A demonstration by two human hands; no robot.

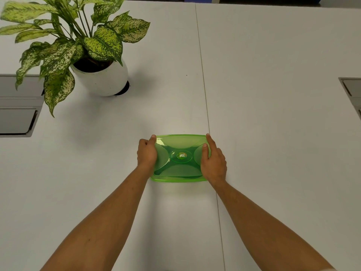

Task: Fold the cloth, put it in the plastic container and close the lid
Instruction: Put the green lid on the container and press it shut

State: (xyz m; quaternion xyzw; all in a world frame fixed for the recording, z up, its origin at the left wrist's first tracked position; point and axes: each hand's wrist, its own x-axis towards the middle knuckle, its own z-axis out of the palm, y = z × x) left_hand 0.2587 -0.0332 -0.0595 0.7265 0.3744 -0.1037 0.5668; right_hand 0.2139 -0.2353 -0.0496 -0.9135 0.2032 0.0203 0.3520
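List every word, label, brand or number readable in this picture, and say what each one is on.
Round sticker at the centre of the green lid: a logo with what may be a large "M", too small and blurred to read for sure.
No other text shows on the plant pot, the table or elsewhere.

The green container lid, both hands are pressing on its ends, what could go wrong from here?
The left hand and right hand press only the short ends of the green lid, so the long edges may stay unsealed. Whether the cloth is inside cannot be seen. Uneven pressure could slide the container across the smooth table.
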